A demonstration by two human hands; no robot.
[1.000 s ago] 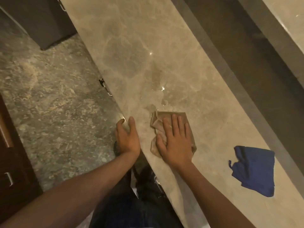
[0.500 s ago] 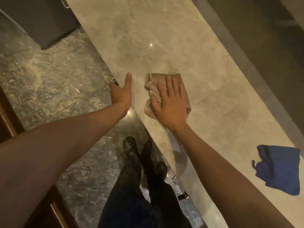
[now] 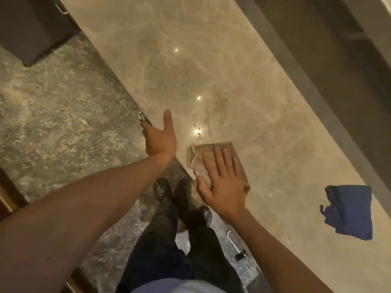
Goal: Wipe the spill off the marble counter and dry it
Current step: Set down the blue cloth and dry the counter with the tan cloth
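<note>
A long beige marble counter (image 3: 264,134) runs diagonally through the head view. My right hand (image 3: 222,182) lies flat, fingers spread, pressing a folded tan cloth (image 3: 230,153) onto the counter near its front edge. A wet, glossy patch of spill (image 3: 211,115) shines just beyond the cloth. My left hand (image 3: 160,138) rests on the counter's front edge, thumb on top, fingers curled over the side, holding nothing else. A crumpled blue cloth (image 3: 349,210) lies loose on the counter to the right.
Dark cabinet fronts with metal handles (image 3: 234,244) sit under the counter edge. My legs and shoes (image 3: 163,191) stand on the mottled stone floor (image 3: 59,106). A dark raised ledge (image 3: 317,60) borders the counter's far side. A dark cabinet (image 3: 31,28) stands at upper left.
My right hand has slid the tan cloth back toward me along the counter, uncovering the wet patch beyond it. My left hand has kept its hold on the counter edge.
</note>
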